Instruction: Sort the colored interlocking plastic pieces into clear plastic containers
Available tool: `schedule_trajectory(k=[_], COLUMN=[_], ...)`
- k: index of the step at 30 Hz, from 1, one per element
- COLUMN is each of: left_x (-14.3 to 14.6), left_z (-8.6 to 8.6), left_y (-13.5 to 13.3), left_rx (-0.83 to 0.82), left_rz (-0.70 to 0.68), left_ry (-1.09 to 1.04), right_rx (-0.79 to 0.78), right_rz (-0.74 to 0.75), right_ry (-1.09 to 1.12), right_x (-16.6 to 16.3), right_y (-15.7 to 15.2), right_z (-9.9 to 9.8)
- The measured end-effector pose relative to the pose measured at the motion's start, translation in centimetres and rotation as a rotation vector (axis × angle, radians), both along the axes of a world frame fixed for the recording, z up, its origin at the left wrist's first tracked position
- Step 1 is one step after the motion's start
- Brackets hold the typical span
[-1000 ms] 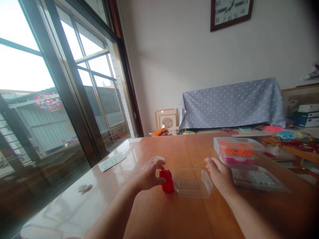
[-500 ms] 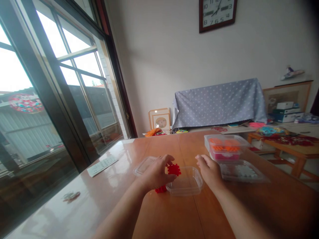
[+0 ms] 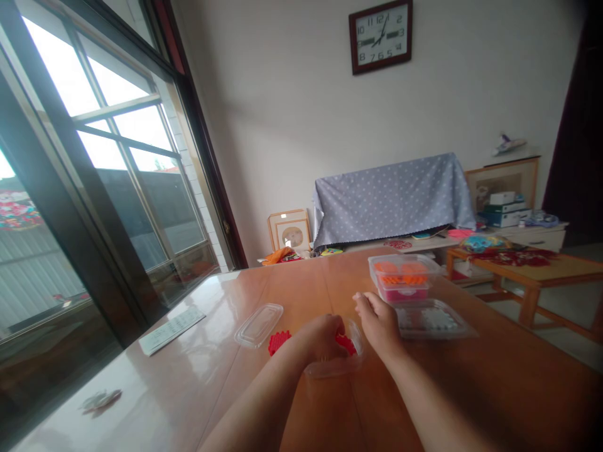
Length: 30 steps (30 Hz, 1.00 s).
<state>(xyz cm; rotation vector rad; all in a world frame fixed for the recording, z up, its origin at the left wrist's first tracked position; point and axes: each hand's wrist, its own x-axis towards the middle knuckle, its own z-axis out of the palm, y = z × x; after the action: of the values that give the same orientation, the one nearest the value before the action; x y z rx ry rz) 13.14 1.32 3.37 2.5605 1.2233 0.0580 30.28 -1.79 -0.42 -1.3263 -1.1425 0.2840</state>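
Note:
My left hand [image 3: 320, 339] reaches into a clear plastic container [image 3: 351, 361] on the wooden table [image 3: 282, 402], its fingers closed on a red toothed plastic piece [image 3: 346, 343] inside it. More red pieces [image 3: 279, 341] lie on the table just left of that hand. My right hand [image 3: 379, 323] rests against the container's right rim with fingers curled. A clear lid [image 3: 259, 325] lies upside down beyond the red pieces.
A stacked clear box of orange and pink pieces [image 3: 404, 278] stands behind my right hand, with a flat clear tray of white pieces [image 3: 431, 320] in front of it. A paper slip [image 3: 172, 321] lies near the window. A low wooden table [image 3: 527, 267] stands at the right.
My left hand lifted a red piece off the pile and carried it right, down into the clear container. The camera view swung to the right.

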Motion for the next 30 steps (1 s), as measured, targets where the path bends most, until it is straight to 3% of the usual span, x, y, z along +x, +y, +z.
schedule_trajectory(k=[7, 12, 17, 23, 27, 30], left_x=[0.0, -0.3, -1.8, -6.8, -10.9, -13.3], left_z=[-1.8, -1.9, 0.1, 3.7, 4.3, 4.2], left_y=[0.8, 0.8, 0.2, 0.0, 0.7, 0.7], left_rx=[-0.008, -0.018, -0.006, 0.07, 0.066, 0.038], left_rz=[0.007, 0.031, 0.012, 0.057, 0.133, 0.11], left_ry=[-0.012, -0.08, -0.207, -0.303, -0.338, -0.321], right_rx=[0.016, 0.017, -0.002, -0.041, -0.053, -0.06], right_rz=[-0.003, -0.012, 0.0, 0.021, 0.022, 0.023], right_ry=[0.008, 0.003, -0.002, 0.011, 0.027, 0.033], right_x=[0.2, 0.4, 0.3, 0.3, 0.5, 0.6], right_y=[0.0, 0.1, 0.1, 0.4, 0.8, 1.0], right_z=[0.1, 0.0, -0.1, -0.6, -1.1, -1.5])
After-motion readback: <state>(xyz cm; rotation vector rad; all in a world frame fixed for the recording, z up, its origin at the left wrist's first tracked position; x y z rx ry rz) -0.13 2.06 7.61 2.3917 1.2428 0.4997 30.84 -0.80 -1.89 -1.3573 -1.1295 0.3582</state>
